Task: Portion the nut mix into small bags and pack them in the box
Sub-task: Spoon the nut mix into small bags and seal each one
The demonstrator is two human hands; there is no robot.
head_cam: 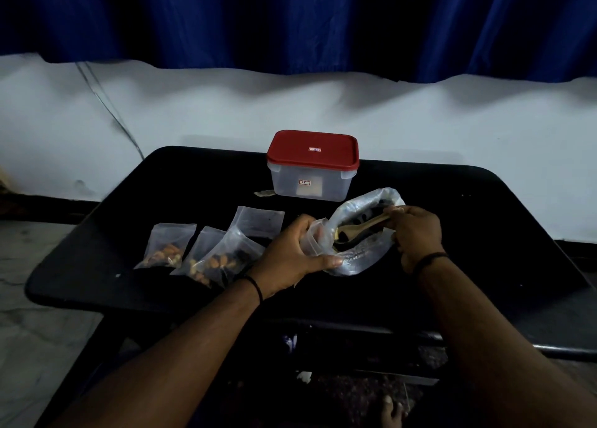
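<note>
The left hand (292, 253) pinches a limp, slippery small bag (315, 242) by its mouth, best held at the rim, while the right hand (416, 234) grips a spoon (361, 227) inside the floppy nut bag (361, 234) just beside it

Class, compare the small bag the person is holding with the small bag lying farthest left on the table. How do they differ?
The held small bag looks empty; the leftmost small bag contains nuts. The held one is gripped off the table by the left hand; the leftmost lies untouched. Both are clear plastic.
</note>
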